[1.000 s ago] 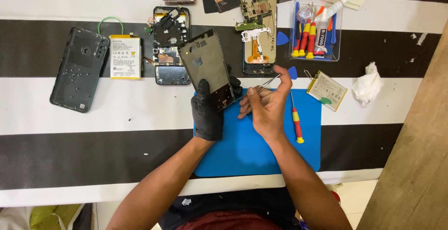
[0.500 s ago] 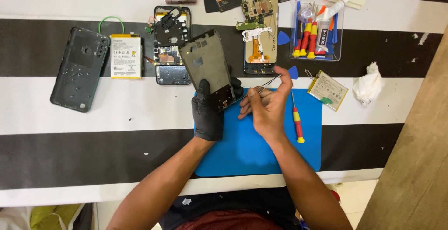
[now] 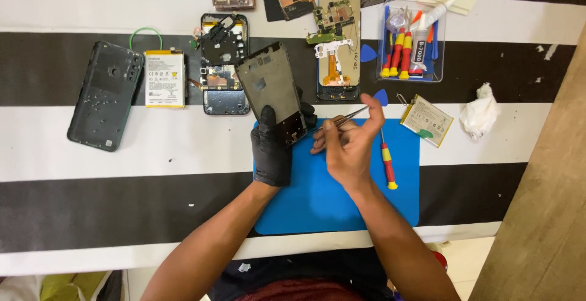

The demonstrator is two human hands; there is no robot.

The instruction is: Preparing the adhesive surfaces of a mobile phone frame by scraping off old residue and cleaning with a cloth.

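Left hand (image 3: 273, 151) wears a black glove to the wrist; right hand (image 3: 349, 145) bare; both forearms unsleeved.

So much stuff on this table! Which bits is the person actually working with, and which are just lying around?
In use:
- left hand, black-gloved, holding the dark phone frame
- right hand holding metal tweezers near the frame's lower end
- blue mat beneath

Lying about:
- black back cover
- white battery
- red-and-yellow screwdriver
- clear tool tray
- crumpled tissue

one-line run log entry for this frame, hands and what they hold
left hand: gloved, grips phone frame | right hand: bare, pinches tweezers at frame's lower edge | under: blue mat | beside: screwdriver
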